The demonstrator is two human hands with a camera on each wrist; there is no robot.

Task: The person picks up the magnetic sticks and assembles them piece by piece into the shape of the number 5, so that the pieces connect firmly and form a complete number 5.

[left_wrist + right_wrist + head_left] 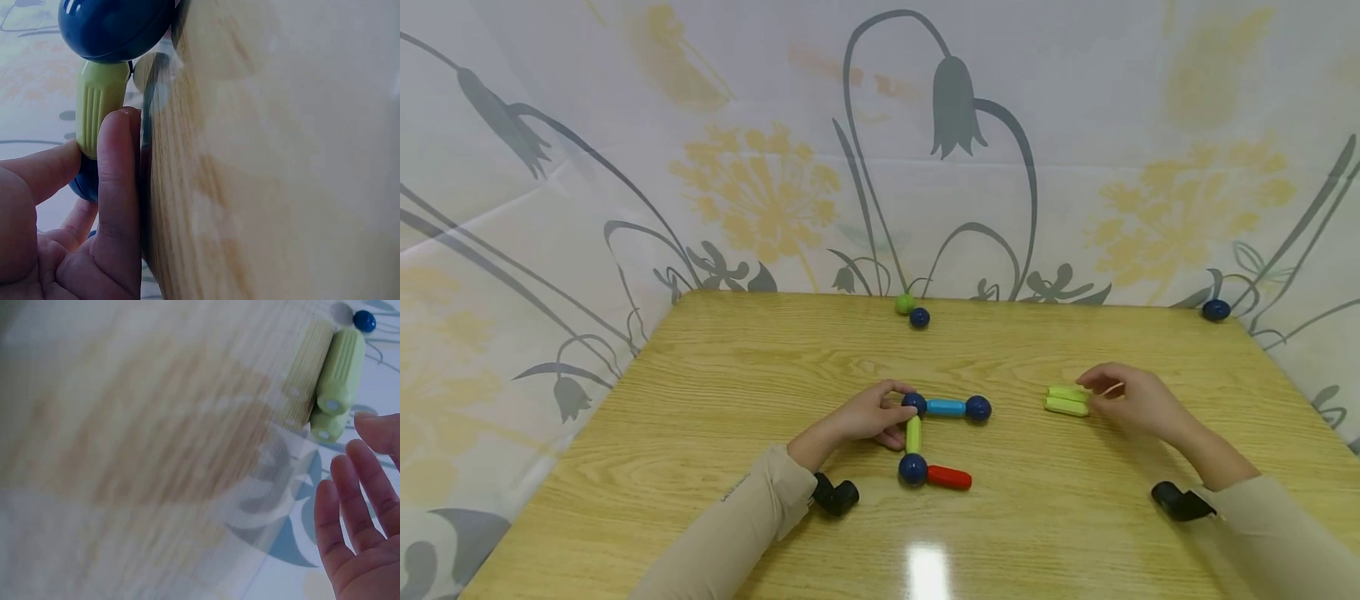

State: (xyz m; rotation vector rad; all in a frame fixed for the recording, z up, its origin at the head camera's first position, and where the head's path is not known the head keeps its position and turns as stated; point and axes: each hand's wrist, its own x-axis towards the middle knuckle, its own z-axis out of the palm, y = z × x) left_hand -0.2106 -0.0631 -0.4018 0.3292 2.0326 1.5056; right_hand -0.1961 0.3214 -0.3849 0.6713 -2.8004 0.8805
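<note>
Magnetic building pieces lie joined on the table: a blue ball (914,404), a light blue rod (946,407) running right to a second blue ball (978,408), and a yellow-green rod (913,435) leading to a near blue ball (913,469) with a red rod (949,477) attached. My left hand (876,414) holds the far-left ball between thumb and fingers; the left wrist view shows the ball partly hidden behind them. Beside two loose yellow-green rods (340,372), lying side by side, my right hand (1138,404) has its fingers spread, apart from the rods in the right wrist view.
At the table's back edge sit a green ball (905,304) and a blue ball (920,317). Another blue ball (1216,310) is at the far right corner. A flower-patterned cloth (760,83) hangs behind the wooden table (737,350).
</note>
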